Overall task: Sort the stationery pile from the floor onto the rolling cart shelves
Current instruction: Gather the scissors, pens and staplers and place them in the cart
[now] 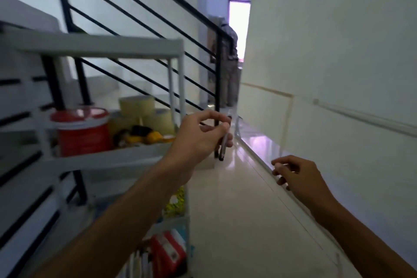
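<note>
My left hand (200, 135) pinches a slim dark pen (224, 145) that hangs point-down, just right of the grey rolling cart (112, 158). The cart's middle shelf carries a red tub (81, 131), several rolls of tape (140, 108) and small yellow and black items (144, 136). A lower shelf shows a red packet (167, 253) and a yellow-green packet (174, 202). My right hand (297, 176) hovers over the floor by the wall with fingers loosely curled, holding nothing that I can see. The view is blurred.
A black stair railing (144, 22) runs behind the cart. A pale tiled floor (237, 221) stretches ahead along a white wall (338, 63) with a skirting ledge. A person (229, 63) stands at the corridor's far end near a bright doorway.
</note>
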